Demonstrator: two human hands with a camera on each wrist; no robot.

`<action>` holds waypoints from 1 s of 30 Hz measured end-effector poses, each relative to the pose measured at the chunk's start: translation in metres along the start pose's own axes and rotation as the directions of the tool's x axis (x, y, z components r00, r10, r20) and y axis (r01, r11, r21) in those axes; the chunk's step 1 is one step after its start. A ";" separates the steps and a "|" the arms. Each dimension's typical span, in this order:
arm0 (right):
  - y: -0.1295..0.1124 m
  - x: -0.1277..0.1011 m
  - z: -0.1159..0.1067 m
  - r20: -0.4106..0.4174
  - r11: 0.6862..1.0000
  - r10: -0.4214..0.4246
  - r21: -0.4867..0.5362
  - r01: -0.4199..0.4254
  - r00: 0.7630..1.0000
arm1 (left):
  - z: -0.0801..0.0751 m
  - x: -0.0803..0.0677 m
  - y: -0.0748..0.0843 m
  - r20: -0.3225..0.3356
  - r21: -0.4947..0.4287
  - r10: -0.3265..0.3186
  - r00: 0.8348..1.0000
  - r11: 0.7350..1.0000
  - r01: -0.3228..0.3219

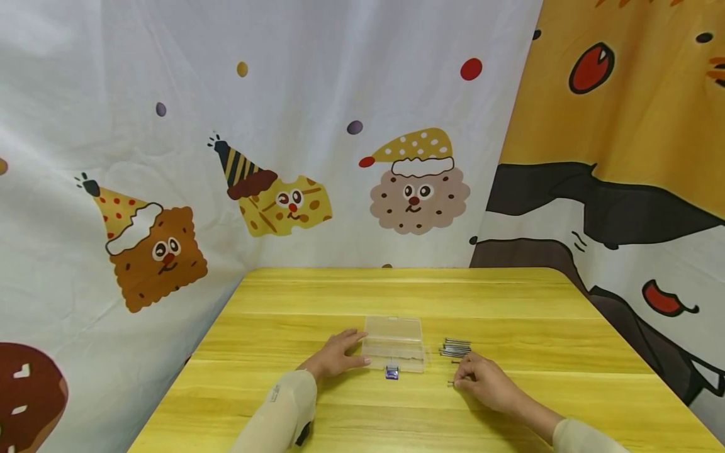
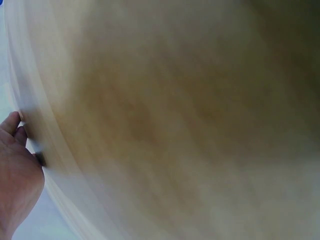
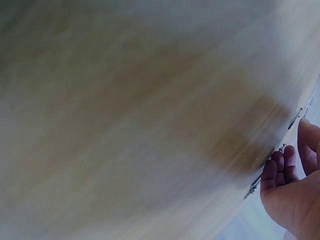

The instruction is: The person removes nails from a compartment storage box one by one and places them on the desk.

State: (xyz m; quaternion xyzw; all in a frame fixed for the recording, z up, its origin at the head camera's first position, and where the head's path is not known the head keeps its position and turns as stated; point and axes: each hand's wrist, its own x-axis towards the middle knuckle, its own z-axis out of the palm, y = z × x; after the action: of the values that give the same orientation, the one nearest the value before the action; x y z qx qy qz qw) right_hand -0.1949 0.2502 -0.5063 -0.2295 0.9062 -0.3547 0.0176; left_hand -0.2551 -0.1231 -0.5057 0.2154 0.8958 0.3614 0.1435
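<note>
In the head view a clear plastic box (image 1: 393, 327) stands on the table with its lid folded back. My left hand (image 1: 338, 353) rests at its left side, fingers extended, fingertips right at the edge. Right of the box lies a small pile of thin metal nails (image 1: 455, 348). Just in front of the pile my right hand (image 1: 488, 380) curls its fingers and pinches a nail (image 1: 450, 383), whose end sticks out left of the fingertips. Another nail (image 1: 455, 362) shows partly under the fingers. In the right wrist view nails (image 3: 252, 190) lie beyond the curled fingers.
A small blue-and-white tag (image 1: 392, 372) is at the box's front edge. The wood-grain table (image 1: 340, 289) reaches back to a hanging cartoon-print curtain (image 1: 317, 94). Table surface fills most of both wrist views.
</note>
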 end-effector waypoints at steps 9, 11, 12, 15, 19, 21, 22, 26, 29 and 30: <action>0.002 0.001 0.001 -0.002 1.000 0.006 -0.001 -0.006 1.000 | 0.001 -0.001 0.000 0.001 0.005 -0.004 1.000 1.000 0.004; 0.002 0.002 0.001 -0.006 1.000 0.006 -0.005 -0.006 1.000 | 0.001 -0.001 0.000 0.001 0.003 -0.010 1.000 1.000 0.010; 0.002 0.002 0.001 -0.006 1.000 0.013 -0.001 -0.013 1.000 | 0.001 -0.002 0.000 0.000 0.002 -0.010 1.000 1.000 0.010; 0.001 0.002 0.000 -0.012 1.000 0.017 0.019 -0.017 1.000 | 0.002 -0.002 0.001 0.002 0.001 -0.018 1.000 1.000 0.018; -0.001 0.004 -0.002 -0.035 0.999 0.027 0.043 -0.025 0.999 | 0.003 -0.001 0.001 0.001 0.005 -0.019 1.000 1.000 0.019; -0.003 0.006 -0.002 -0.050 0.998 0.033 0.048 -0.031 0.998 | 0.003 -0.001 0.000 -0.002 0.006 -0.020 1.000 1.000 0.020; -0.005 0.008 -0.003 -0.057 0.998 0.037 0.050 -0.034 0.998 | 0.003 -0.001 0.000 -0.003 0.009 -0.020 1.000 1.000 0.020; -0.011 0.014 -0.003 -0.081 0.998 0.052 0.052 -0.048 0.995 | 0.003 0.000 0.000 -0.008 0.004 -0.025 1.000 1.000 0.025; -0.015 0.019 -0.003 -0.091 0.997 0.072 0.046 -0.068 0.993 | 0.003 0.000 0.000 -0.012 0.001 -0.028 1.000 1.000 0.028; -0.016 0.021 -0.003 -0.096 0.997 0.074 0.041 -0.070 0.993 | 0.003 0.000 0.000 -0.013 0.002 -0.029 0.999 1.000 0.029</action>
State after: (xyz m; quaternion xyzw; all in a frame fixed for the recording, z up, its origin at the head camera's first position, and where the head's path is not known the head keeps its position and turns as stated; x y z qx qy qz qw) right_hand -0.2074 0.2324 -0.4909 -0.1788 0.9069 -0.3814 -0.0097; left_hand -0.2539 -0.1212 -0.5077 0.2002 0.9001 0.3597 0.1428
